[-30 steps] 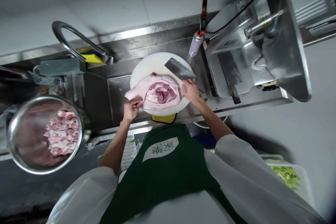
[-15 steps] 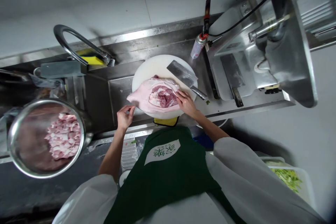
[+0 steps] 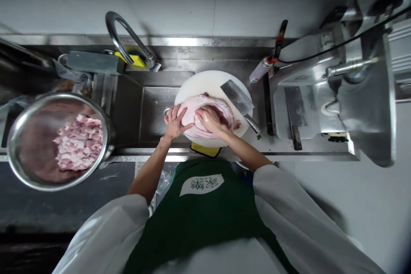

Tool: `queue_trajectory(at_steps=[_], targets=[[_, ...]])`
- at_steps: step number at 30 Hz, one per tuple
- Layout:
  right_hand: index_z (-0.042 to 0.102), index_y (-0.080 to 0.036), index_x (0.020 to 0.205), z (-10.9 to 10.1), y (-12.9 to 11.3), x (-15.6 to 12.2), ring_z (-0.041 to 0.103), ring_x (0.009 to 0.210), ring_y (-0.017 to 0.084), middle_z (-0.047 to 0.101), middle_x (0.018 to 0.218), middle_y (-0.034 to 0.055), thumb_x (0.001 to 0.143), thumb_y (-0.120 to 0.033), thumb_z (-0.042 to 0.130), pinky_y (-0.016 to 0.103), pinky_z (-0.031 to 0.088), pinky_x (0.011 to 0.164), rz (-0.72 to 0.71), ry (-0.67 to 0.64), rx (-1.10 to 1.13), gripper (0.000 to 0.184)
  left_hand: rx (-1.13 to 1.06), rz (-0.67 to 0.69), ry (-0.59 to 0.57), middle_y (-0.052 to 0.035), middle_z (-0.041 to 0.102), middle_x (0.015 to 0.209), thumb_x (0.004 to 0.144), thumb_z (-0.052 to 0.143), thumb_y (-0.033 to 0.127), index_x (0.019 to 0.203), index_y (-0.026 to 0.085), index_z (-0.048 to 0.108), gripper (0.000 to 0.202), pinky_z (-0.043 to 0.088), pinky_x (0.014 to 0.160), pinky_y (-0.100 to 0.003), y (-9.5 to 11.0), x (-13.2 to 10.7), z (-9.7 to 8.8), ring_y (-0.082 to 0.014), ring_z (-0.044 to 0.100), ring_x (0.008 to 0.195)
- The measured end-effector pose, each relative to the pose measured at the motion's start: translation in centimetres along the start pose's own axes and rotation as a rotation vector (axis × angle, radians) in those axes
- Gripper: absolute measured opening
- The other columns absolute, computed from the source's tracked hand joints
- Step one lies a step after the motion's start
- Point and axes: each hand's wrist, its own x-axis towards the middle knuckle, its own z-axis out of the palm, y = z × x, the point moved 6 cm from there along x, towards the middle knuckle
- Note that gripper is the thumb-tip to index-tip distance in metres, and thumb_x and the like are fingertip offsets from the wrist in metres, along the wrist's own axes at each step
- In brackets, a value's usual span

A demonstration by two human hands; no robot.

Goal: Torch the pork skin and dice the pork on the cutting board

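A large skin-on piece of pork (image 3: 214, 100) lies on a round white cutting board (image 3: 199, 79) over the sink's right side. My left hand (image 3: 175, 123) rests on the pork's pale left end, fingers spread. Closer to the middle, my right hand (image 3: 208, 120) has its fingers curled over the near edge of the opening in the meat, gripping it; the fingertips are partly hidden. Dark red flesh shows just beyond that hand. A cleaver (image 3: 237, 96) lies on the board's right side, its handle reaching past the rim, touched by neither hand.
A steel bowl (image 3: 30, 137) with cut pork pieces (image 3: 80, 143) stands at left. The faucet (image 3: 120, 30) arches behind the sink (image 3: 156, 111). At right are a gas torch (image 3: 261, 68), a second cleaver (image 3: 295, 113) and a steel machine (image 3: 366, 107). A yellow cloth (image 3: 205, 150) hangs at the front edge.
My left hand has moved right onto the pork and spread its fingers. My right hand has shifted from the pork's right end to its middle and gripped it. The view has turned.
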Motion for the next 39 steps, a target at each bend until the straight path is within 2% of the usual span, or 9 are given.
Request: queue_trajectory(at_steps=[5,12,17,20,24,29,32,36,39], targets=[[0.073,-0.016,0.113,3.1,-1.1,2.8,0.063,0.102,0.023,0.07,0.118,0.0124,0.097,-0.013,0.056,0.031,0.045,0.089,-0.094,-0.126,-0.085,0.023,-0.026,-0.015,-0.079,-0.0074,0.019,0.175,0.077,0.065,0.085,0.164,0.036,0.036,0.104,0.016,0.12,-0.069,-0.9,-0.2,0.2,-0.0485,0.01,0.158],[0.075,-0.016,0.094,2.4,-0.2,1.0,0.063,0.093,0.022,0.071,0.105,0.0116,0.1,-0.018,0.053,0.031,0.043,0.079,-0.17,-0.207,-0.241,0.022,-0.143,-0.01,-0.098,-0.0057,0.015,0.176,0.074,0.068,0.086,0.163,0.038,0.036,0.106,0.01,0.123,-0.07,-2.4,-0.5,0.3,-0.0497,0.005,0.158],[0.073,-0.017,0.085,2.3,0.1,0.1,0.061,0.089,0.021,0.071,0.098,0.0096,0.098,-0.017,0.055,0.03,0.041,0.08,-0.192,-0.204,-0.246,0.022,-0.217,-0.02,-0.112,-0.0064,0.01,0.177,0.073,0.07,0.084,0.164,0.038,0.035,0.108,0.008,0.123,-0.069,-3.2,-0.5,0.6,-0.0493,0.003,0.159],[0.073,-0.017,0.088,2.3,0.1,0.3,0.06,0.09,0.021,0.069,0.1,0.0093,0.099,-0.017,0.052,0.03,0.041,0.08,-0.141,-0.138,-0.209,0.024,-0.257,-0.016,-0.112,-0.0066,0.008,0.177,0.072,0.072,0.084,0.164,0.038,0.035,0.11,0.007,0.124,-0.068,-3.4,-0.4,0.8,-0.0494,0.002,0.159],[0.073,-0.017,0.108,2.7,-0.7,1.2,0.062,0.1,0.022,0.069,0.116,0.0111,0.101,-0.018,0.052,0.03,0.043,0.084,-0.097,-0.04,-0.15,0.022,-0.317,-0.008,-0.086,-0.007,0.008,0.176,0.071,0.073,0.084,0.164,0.037,0.036,0.11,0.009,0.125,-0.066,-3.9,-0.2,1.2,-0.0474,0.004,0.159],[0.072,-0.017,0.108,3.4,-1.1,2.3,0.064,0.097,0.023,0.07,0.115,0.0121,0.102,-0.019,0.054,0.03,0.043,0.082,-0.081,-0.128,-0.22,0.019,-0.383,0.037,-0.01,-0.0111,0.011,0.175,0.072,0.072,0.084,0.162,0.03,0.042,0.109,0.012,0.129,-0.054,-4.3,0.0,1.4,-0.0411,0.013,0.159],[0.072,-0.015,0.103,3.2,-1.4,1.5,0.064,0.095,0.023,0.072,0.108,0.0128,0.101,-0.015,0.052,0.03,0.044,0.082,-0.099,-0.176,-0.263,0.02,-0.404,0.041,0.022,-0.0128,0.013,0.174,0.075,0.071,0.082,0.161,0.027,0.043,0.106,0.012,0.13,-0.05,-4.2,0.0,1.2,-0.0388,0.015,0.159],[0.072,-0.019,0.089,1.6,-1.4,-1.7,0.063,0.091,0.021,0.073,0.096,0.0085,0.1,-0.015,0.052,0.03,0.045,0.087,-0.185,-0.164,-0.208,0.024,-0.449,0.028,0.081,-0.0142,0.019,0.172,0.087,0.06,0.077,0.16,0.025,0.044,0.091,0.014,0.13,-0.05,-3.8,0.1,0.8,-0.0357,0.02,0.159],[0.071,-0.021,0.085,-3.0,1.7,-3.3,0.063,0.09,0.021,0.072,0.089,0.0063,0.105,-0.03,0.052,0.032,0.046,0.092,-0.096,0.028,-0.141,0.029,-0.569,-0.081,0.218,-0.0167,0.044,0.159,0.097,0.044,0.074,0.151,0.021,0.056,0.077,0.024,0.128,-0.049,-4.7,0.4,0.7,-0.0313,0.037,0.151]])
